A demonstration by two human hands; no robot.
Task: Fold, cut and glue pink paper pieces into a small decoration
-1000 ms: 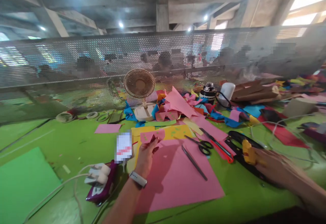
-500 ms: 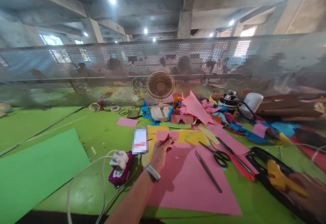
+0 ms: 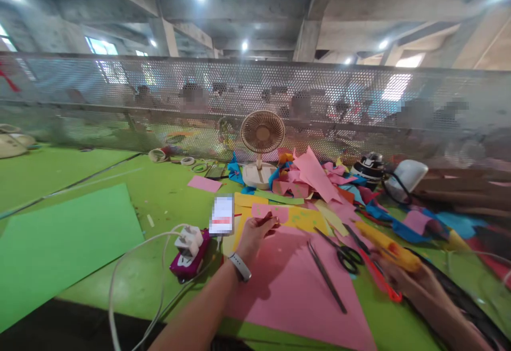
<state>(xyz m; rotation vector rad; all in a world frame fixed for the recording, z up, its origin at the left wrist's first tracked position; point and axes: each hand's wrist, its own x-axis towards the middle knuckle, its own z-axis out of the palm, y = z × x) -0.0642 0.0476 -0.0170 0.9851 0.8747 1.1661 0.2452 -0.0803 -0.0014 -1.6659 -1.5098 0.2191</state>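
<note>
Two bare hands are seen over grn table (image 3: 170,191). L hand (image 3: 257,236): fingers bent, tips drawn nearly together at lower edge of sm. pink strip (image 3: 261,211); whether strip is pinched or only touched can't be told. Yel. sheet (image 3: 309,220) is seen under strip, adj. to fingertips. Lg. pink sheet (image 3: 295,308) is spread on near side of same fingers, partly covered by L arm.

R hand (image 3: 417,282): fingers curled round yel. tool (image 3: 379,238), which is held w/ far end pointed up-left, away from them. Blk/red tool (image 3: 383,280) is partly hidden, close to R fingers.

Btwn both sets of fingers: tweezers (image 3: 327,278) on pink sheet; blk scissors (image 3: 336,249) nearer R fingers.

Left of L fingers, nr: phone (image 3: 222,213), screen blurred; then purple power strip (image 3: 198,258) w/ white plugs (image 3: 188,240). Beyond fingers, well apart: paper scraps (image 3: 319,178), piled, & desk fan (image 3: 262,132).
</note>
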